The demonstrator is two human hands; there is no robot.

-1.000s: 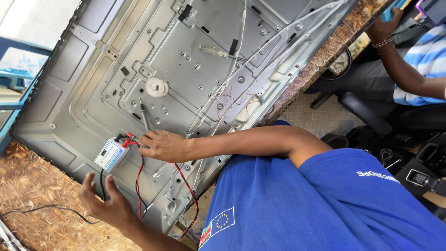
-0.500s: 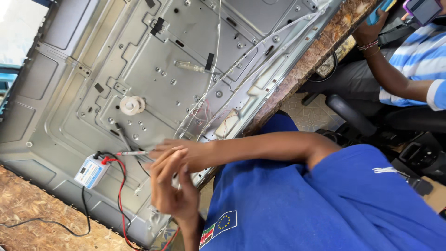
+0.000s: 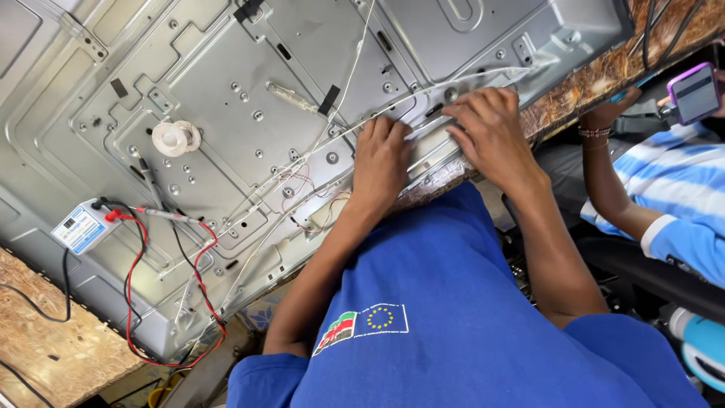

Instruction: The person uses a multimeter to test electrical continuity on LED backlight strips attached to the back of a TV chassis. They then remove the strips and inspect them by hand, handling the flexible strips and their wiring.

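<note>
Panel: large grey metal back panel (image 3: 226,68) lay flat across the wooden bench (image 3: 53,340), filling most of the view.
Strip: pale narrow strip (image 3: 430,140) lay along the panel's near edge, under both hands.
Left hand: left hand (image 3: 381,155) rested palm down on the strip, fingers extended and pressing flat, not closed around anything.
Right hand: right hand (image 3: 491,128) lay just beside it on the same strip, fingers spread and bent, pressing down; nothing clasped.
Wiring: thin white wires (image 3: 302,155) ran across the panel toward the hands.
Tester: small blue-and-white tester box (image 3: 81,227) sat at the panel's left, well apart from the hands, with red and black leads (image 3: 132,302) looping from it.
Spool: white spool (image 3: 175,138) stood on the panel.
Bystander: another person in a striped shirt (image 3: 680,196) sat at right, holding a phone (image 3: 695,92).
</note>
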